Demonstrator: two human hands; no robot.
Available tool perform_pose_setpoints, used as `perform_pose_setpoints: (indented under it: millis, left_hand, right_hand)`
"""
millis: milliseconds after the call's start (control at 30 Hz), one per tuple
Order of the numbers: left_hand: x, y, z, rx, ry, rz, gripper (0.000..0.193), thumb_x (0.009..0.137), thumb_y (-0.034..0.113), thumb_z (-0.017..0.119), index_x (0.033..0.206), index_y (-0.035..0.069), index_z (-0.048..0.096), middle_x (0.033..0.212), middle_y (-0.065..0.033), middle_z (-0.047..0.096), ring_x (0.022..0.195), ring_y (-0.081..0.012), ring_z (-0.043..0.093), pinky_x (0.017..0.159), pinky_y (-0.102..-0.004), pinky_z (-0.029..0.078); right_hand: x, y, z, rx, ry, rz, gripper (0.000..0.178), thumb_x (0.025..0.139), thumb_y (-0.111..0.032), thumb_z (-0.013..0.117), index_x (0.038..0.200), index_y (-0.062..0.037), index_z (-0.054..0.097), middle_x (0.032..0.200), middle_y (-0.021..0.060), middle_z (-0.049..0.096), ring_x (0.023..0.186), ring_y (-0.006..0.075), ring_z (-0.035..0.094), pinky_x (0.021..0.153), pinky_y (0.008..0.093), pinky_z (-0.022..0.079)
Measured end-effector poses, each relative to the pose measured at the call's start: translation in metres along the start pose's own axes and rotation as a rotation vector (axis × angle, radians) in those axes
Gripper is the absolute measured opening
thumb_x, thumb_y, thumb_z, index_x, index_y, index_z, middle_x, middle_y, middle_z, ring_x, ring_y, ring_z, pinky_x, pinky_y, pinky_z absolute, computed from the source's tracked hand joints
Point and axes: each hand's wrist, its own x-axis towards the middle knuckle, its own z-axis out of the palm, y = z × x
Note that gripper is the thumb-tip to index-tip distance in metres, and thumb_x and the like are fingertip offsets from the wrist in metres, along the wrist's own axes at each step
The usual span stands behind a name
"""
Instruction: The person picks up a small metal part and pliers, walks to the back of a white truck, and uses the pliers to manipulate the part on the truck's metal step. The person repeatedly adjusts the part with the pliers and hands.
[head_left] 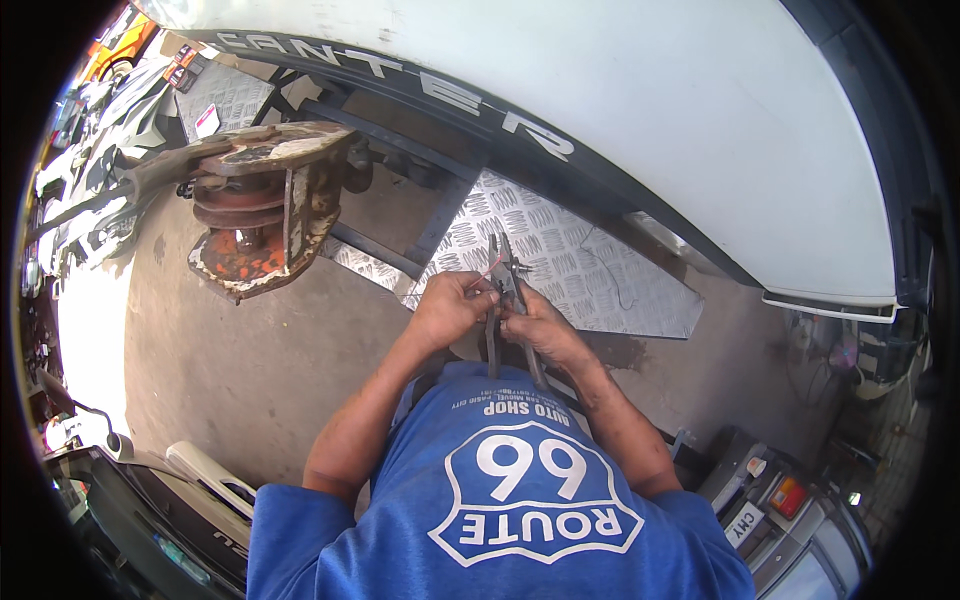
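Observation:
Long-handled grey pliers (pixel 508 281) point away from me in front of my chest, their two handles spread apart. My right hand (pixel 540 328) is closed around them near the pivot. At the left side of the jaws, my left hand (pixel 455 308) is closed with its fingertips pinching a thin reddish wire (pixel 491 267). The wire runs up against the pliers' head; its end is hard to make out. Beyond both hands lies a silver tread-plate step (pixel 560 245), with a thin dark wire (pixel 612 268) lying on it.
A large white vehicle panel (pixel 640 80) with a dark lower band spans the far side. A rusty metal pulley-like fixture (pixel 270 205) stands at the left. Parked vehicles sit behind me: a dark one (pixel 140 530) at lower left, another with a tail light (pixel 788 495) at lower right.

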Motion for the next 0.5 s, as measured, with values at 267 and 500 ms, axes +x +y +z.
perform_pose_setpoints:
  millis: [267,500]
  left_hand:
    - [-0.007,-0.006,0.009,0.087,0.098,0.141,0.025,0.088,0.020,0.076,0.101,-0.002,0.074,0.066,-0.0183,0.066,0.060,-0.0257,0.068,0.061,-0.0381,0.052]
    - [-0.012,-0.004,0.005,-0.143,0.037,0.128,0.014,0.095,0.011,0.073,0.100,-0.003,0.073,0.079,-0.0048,0.071,0.073,-0.0083,0.061,0.067,-0.0290,0.051]
  right_hand:
    - [-0.004,-0.007,0.017,-0.227,0.165,-0.110,0.068,0.086,0.001,0.058,0.152,-0.0012,0.041,0.129,0.0079,0.061,0.117,0.0175,0.058,0.105,0.0317,0.044]
    - [-0.005,-0.007,0.010,-0.160,0.101,-0.086,0.064,0.092,-0.007,0.063,0.152,-0.0022,0.042,0.129,0.0097,0.061,0.118,0.0163,0.057,0.105,0.0316,0.044]
